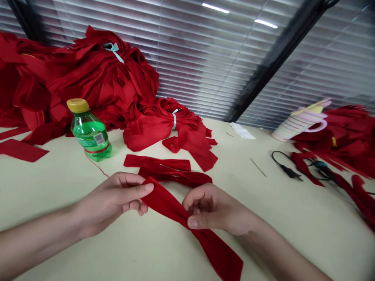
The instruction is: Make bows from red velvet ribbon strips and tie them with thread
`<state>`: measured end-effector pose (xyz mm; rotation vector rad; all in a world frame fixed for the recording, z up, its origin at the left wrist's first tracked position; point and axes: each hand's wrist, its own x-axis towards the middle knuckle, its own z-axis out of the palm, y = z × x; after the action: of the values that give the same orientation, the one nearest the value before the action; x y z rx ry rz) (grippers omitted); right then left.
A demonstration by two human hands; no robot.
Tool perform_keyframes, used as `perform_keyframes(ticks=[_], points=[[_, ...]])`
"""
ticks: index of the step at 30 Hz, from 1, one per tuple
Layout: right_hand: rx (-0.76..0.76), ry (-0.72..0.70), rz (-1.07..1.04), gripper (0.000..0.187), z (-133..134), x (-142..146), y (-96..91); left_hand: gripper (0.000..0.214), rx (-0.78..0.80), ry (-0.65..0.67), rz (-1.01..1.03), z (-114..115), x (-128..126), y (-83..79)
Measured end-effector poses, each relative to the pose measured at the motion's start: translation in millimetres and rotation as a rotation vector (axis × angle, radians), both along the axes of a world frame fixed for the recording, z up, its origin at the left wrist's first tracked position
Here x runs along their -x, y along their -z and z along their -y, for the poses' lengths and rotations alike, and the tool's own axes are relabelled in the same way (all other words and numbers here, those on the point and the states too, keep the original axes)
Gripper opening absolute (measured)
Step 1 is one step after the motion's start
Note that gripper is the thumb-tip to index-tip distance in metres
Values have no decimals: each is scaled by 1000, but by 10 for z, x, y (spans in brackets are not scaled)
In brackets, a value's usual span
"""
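A red fabric strip point(166, 201) is stretched slantwise between my two hands above the pale table. My left hand point(125, 195) pinches its upper left end between thumb and fingers. Farther along, my right hand point(211, 208) grips the strip near its middle, where the cloth is gathered narrow. Beyond that grip the loose end point(221, 253) fans out toward the lower right. Just behind the hands lie a folded red strip point(158, 162) and a looped red fabric piece point(187, 177), flat on the table.
Large heaps of red fabric point(96, 78) fill the back left, beside a green bottle point(90, 134) with a yellow cap. A tied red bundle point(175, 121) lies mid-back. At right are a striped cup point(293, 125), a black plug point(290, 171) with cable, and more red fabric point(351, 136).
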<state>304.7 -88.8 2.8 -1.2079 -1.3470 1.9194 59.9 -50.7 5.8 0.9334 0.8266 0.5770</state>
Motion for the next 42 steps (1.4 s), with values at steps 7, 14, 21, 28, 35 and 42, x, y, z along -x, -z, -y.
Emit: perform_keyframes(ticks=[7,14,21,28,35,42], points=[[-5,58,-46,19,14,47,-2,15,-116,-3,12,-57,-5,11],[-248,157,-60,11,58,257,80,27,-95,158,65,61,-133,121],[-303,246,32,20,119,352,99,13,-145,35,-2,148,-175,175],[-262,152,16,11,128,330,125,10,-227,-109,-28,66,-126,156],[-359,183,82,10,136,379,119,11,-244,16,31,128,-152,152],[-432,174,242,10,127,357,69,4,-222,68,80,154,-161,196]])
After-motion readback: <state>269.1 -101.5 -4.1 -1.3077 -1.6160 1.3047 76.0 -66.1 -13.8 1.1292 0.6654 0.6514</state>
